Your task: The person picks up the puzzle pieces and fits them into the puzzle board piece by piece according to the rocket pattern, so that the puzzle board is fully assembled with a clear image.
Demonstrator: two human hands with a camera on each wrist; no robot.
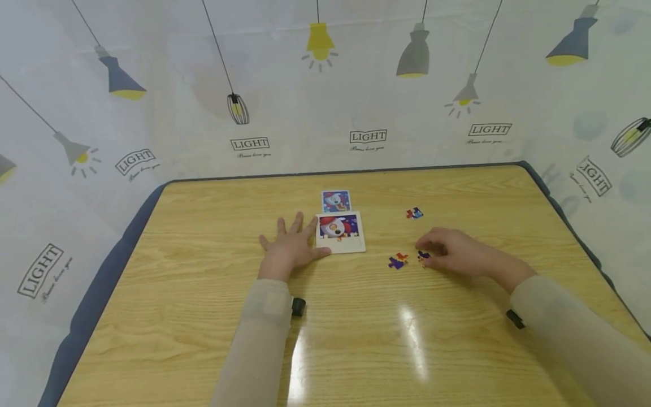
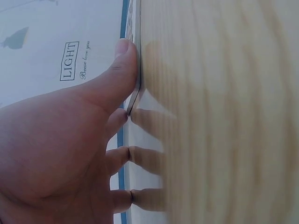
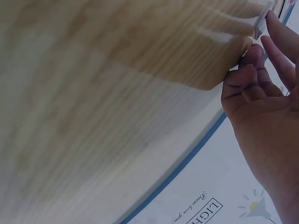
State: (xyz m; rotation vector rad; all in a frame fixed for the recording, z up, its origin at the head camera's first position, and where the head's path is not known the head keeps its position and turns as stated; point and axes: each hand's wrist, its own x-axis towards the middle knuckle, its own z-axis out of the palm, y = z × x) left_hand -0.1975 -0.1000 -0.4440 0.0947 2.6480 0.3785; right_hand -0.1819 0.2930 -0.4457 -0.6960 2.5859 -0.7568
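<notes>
A white-framed jigsaw board lies on the table, its upper part filled with a cartoon picture of a white figure in red on purple. Spread flat beside its left edge is my left hand, with the thumb touching the lower left of the frame. My right hand pinches a dark purple and orange puzzle piece between thumb and fingers; in the right wrist view this piece is tilted up off the tabletop. Left of it lie purple and orange puzzle pieces.
A small picture card with a similar image touches the board's far edge. Red and blue puzzle pieces lie farther back on the right. The wooden table meets a lamp-patterned cloth behind and at both sides.
</notes>
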